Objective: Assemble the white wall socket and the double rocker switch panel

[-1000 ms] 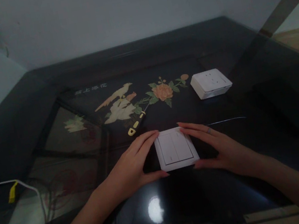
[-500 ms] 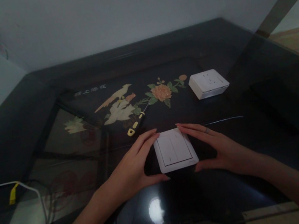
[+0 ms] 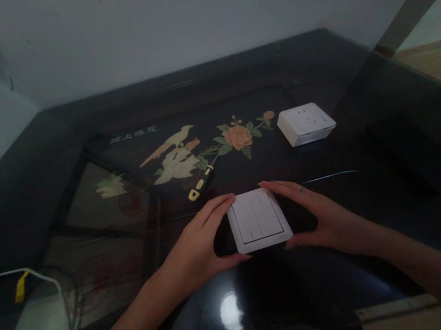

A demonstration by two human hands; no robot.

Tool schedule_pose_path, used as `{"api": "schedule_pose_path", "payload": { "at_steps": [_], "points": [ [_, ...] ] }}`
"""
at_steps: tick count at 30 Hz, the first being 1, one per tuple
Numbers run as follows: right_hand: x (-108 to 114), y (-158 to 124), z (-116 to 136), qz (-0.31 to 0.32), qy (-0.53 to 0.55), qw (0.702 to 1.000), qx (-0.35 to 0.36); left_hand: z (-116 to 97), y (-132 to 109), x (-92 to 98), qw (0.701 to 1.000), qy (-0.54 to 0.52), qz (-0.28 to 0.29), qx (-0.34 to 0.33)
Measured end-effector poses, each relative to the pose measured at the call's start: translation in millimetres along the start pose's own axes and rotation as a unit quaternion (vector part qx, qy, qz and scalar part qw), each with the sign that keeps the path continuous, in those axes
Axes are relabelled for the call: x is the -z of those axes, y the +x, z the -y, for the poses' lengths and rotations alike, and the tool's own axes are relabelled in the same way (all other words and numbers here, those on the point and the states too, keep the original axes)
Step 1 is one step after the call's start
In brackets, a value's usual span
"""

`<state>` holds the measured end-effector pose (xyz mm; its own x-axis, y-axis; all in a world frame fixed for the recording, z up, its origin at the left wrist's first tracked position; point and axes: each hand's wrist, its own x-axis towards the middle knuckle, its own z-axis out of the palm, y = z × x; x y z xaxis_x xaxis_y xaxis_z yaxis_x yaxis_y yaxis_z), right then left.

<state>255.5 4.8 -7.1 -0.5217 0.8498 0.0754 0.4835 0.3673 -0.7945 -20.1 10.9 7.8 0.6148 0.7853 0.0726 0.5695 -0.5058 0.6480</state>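
Between my two hands is a white square wall switch (image 3: 258, 216) with two rockers facing up. My left hand (image 3: 211, 235) grips its left side, fingertips at the far corner and thumb at the near one. Mirroring that, my right hand (image 3: 310, 214), with a ring on one finger, holds the right side. The underside of the switch is hidden. Beyond my left fingers lies a screwdriver (image 3: 201, 184) with a black and yellow handle, its thin shaft pointing away to the right.
A white socket on its box (image 3: 307, 122) sits at the back right of the glossy black table (image 3: 231, 80), which bears a bird-and-flower picture. A white cable (image 3: 56, 285) with a yellow tag runs along the left. Walls stand behind and to the left.
My thumbs have drawn slightly closer to the near corners of the switch. The socket and screwdriver have stayed in place; the view has shifted a little.
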Motion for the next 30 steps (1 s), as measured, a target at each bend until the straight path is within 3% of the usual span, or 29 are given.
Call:
{"api": "schedule_pose_path", "payload": {
  "at_steps": [14,25,30],
  "points": [
    [1.2,0.7,3.0,-0.003,-0.012,1.0,0.012,-0.4,-0.3,-0.1,1.0,0.014,0.003,0.0],
    [-5.0,-6.1,10.6,-0.001,-0.083,0.996,0.038,-4.7,-8.8,-10.6,0.994,0.106,-0.022,-0.032],
    [-3.9,-10.4,15.1,-0.002,-0.106,0.993,0.057,-10.4,-11.2,-6.5,0.99,0.134,-0.004,-0.041]
  ]
}}
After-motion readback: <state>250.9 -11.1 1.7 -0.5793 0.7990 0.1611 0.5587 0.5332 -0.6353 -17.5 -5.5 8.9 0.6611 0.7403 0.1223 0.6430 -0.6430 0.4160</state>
